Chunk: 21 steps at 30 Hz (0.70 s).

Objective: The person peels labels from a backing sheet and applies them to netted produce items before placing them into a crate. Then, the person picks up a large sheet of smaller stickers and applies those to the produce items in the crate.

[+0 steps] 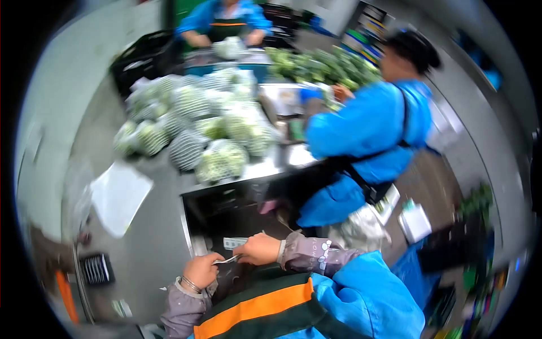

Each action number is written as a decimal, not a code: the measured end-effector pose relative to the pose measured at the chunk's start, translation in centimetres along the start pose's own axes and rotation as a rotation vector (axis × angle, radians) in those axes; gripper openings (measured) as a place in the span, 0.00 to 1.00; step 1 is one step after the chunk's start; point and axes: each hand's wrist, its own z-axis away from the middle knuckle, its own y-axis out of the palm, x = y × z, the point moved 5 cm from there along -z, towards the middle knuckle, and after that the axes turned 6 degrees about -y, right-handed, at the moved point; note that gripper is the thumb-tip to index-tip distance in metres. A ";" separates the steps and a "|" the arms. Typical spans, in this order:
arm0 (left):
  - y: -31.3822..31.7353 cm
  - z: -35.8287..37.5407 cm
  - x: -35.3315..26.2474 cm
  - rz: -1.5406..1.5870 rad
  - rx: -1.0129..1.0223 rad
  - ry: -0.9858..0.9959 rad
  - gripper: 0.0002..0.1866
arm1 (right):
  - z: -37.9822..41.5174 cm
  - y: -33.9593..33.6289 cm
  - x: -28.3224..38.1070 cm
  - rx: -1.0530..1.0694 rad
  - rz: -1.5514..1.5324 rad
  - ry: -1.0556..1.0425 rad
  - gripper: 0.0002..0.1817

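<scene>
My left hand (200, 271), with bangles at the wrist, is closed in a pinch in front of the apron. Close beside it my right hand (259, 248) also pinches. A thin pale strip (227, 260) runs between the fingertips of both hands; its exact kind is too small to make out. Just beyond the hands, a white printed label piece (234, 243) shows against a dark area. Farther off, a pile of cauliflower-like heads in white foam nets (223, 161) lies on the metal table (271, 169).
A co-worker in a blue jacket (361, 124) stands at the right of the table, near leafy green vegetables (327, 66). Another person (226, 22) handles a netted head at the far end. A white sheet (120, 198) and a black slotted object (97, 269) lie on the left surface.
</scene>
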 end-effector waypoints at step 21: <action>40.0 -6.1 -39.0 -0.459 0.959 0.880 0.06 | 57.9 11.7 -3.2 -1.097 -0.176 1.347 0.07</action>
